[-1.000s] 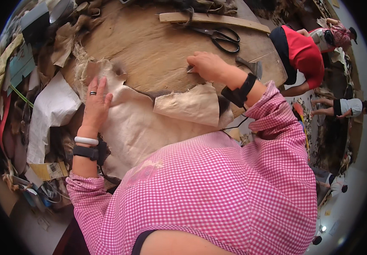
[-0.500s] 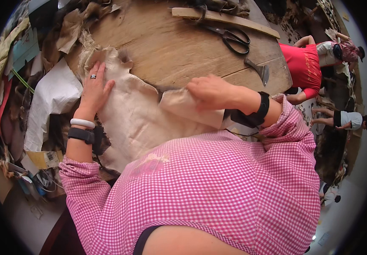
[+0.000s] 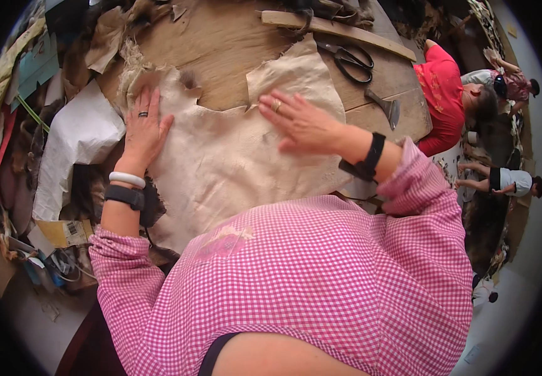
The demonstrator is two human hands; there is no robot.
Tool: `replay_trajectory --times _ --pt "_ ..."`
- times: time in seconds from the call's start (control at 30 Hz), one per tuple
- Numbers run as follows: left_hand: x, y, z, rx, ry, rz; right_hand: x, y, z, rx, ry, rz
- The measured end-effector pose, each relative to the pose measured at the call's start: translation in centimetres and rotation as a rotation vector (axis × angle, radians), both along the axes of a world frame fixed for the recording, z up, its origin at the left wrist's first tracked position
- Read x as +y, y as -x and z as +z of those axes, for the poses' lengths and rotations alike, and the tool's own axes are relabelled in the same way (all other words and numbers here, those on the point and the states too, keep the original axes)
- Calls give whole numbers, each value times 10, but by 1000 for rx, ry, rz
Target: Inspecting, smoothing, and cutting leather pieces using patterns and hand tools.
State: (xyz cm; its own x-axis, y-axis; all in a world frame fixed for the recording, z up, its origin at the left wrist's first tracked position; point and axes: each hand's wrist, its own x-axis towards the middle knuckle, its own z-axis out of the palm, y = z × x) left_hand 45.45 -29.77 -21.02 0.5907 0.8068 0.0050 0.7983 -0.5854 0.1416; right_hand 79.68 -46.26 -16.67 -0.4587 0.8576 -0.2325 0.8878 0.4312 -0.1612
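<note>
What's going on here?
A person is handling a pale hide spread on a wooden table. The left hand lies flat on its left side, fingers extended. The right hand, slightly blurred, is open over the right part; whether it presses down is unclear. Black-handled scissors and a metal blade tool lie to the hide's right, neither in hand.

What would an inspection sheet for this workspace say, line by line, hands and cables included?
Surface: wooden table, grain visible.
Work things: pale hide, spread out, far edge uneven.
Clutter: black-handled scissors, fan-bladed tool and wooden strip at upper right; white sheet at left.
Left hand: flat on the hide.
Right hand: open over the hide, slightly blurred; contact unclear.
Cables: thin dark cord near left wrist.
Surroundings: person in red at right, others beyond.
</note>
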Motion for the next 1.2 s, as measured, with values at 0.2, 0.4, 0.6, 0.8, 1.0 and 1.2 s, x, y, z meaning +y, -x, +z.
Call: replay_trajectory --times 0.2,0.4,0.6,0.8,1.0,1.2 --pt "31 -2 4 81 84 -38 67 -15 -15 -30 -4 -91" --pt "54 -6 26 -158 282 73 85 -20 30 -41 -129 -286" --pt "68 -13 25 -208 -9 297 77 -52 29 -156 32 -597" --pt "59 -18 43 -22 17 351 72 -61 14 -44 -114 -462" --pt "12 22 105 -133 -312 375 40 -58 52 0 -351 -497" --pt "0 52 185 -287 -358 352 46 -51 119 192 -579 -331"
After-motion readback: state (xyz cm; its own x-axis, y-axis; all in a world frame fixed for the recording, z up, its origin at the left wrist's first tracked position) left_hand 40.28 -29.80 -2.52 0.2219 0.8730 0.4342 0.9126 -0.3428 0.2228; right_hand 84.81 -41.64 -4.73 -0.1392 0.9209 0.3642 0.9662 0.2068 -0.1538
